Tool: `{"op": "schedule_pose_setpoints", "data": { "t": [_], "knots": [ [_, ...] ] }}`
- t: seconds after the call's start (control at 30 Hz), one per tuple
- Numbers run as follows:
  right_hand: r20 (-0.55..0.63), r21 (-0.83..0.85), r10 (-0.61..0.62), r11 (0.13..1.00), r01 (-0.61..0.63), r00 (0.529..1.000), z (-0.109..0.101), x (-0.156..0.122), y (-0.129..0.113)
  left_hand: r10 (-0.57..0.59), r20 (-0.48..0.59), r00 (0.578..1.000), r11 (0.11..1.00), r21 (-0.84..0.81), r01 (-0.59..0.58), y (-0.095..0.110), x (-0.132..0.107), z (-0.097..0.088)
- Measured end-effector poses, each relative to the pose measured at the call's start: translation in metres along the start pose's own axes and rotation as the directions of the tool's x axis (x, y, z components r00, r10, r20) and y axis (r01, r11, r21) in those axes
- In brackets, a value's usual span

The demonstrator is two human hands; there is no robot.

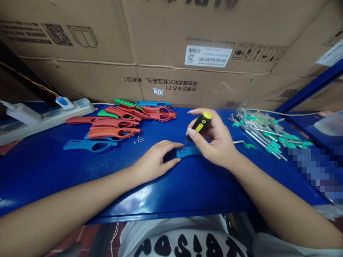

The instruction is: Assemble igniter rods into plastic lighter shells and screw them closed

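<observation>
My right hand (214, 142) grips a black and yellow screwdriver (199, 126), tilted with its tip down on the end of a blue plastic lighter casing (184, 152). That casing lies flat on the table, its right part hidden behind my right hand. With thumb and forefinger, my left hand (157, 159) pinches the casing's left end. Left of my hands, a small cluster of screws (139, 139) is scattered on the tabletop. Beyond them lie several red casings (115, 132) and another blue casing (88, 145).
At right is a pile of metal tubes with green parts (268, 137). A white power strip (53, 119) with plugs stands at the left. A large cardboard box (160, 46) walls off the back of the blue table (128, 203).
</observation>
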State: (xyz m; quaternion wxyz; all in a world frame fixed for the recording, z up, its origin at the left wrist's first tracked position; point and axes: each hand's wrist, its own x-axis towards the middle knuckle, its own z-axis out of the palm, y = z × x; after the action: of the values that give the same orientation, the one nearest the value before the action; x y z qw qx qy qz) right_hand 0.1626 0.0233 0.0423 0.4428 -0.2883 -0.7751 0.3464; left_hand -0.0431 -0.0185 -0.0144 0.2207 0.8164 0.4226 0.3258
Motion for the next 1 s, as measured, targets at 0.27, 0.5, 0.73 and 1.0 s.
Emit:
{"op": "schedule_pose_setpoints", "data": {
  "t": [0.27, 0.5, 0.73, 1.0],
  "knots": [
    [0.017, -0.016, -0.006, 1.000, 0.006, 1.000, 0.000, -0.001, -0.002, 0.007, 0.005, 1.000, 1.000, 0.010, -0.007, -0.001, 0.000, 0.001],
    [-0.048, 0.048, -0.054, 0.997, 0.056, 0.997, 0.004, -0.004, 0.006, 0.016, 0.005, 1.000, 1.000, 0.009, -0.016, -0.002, 0.000, 0.001],
    [0.062, -0.090, -0.174, 0.980, 0.179, 0.983, 0.001, -0.004, 0.003, 0.026, 0.019, 0.999, 0.999, 0.019, -0.026, 0.000, 0.001, 0.001],
    [0.156, -0.182, -0.156, 0.966, 0.184, 0.975, -0.008, 0.004, 0.004, -0.002, 0.017, 1.000, 1.000, 0.006, 0.001, -0.001, 0.000, 0.001]
  ]
}}
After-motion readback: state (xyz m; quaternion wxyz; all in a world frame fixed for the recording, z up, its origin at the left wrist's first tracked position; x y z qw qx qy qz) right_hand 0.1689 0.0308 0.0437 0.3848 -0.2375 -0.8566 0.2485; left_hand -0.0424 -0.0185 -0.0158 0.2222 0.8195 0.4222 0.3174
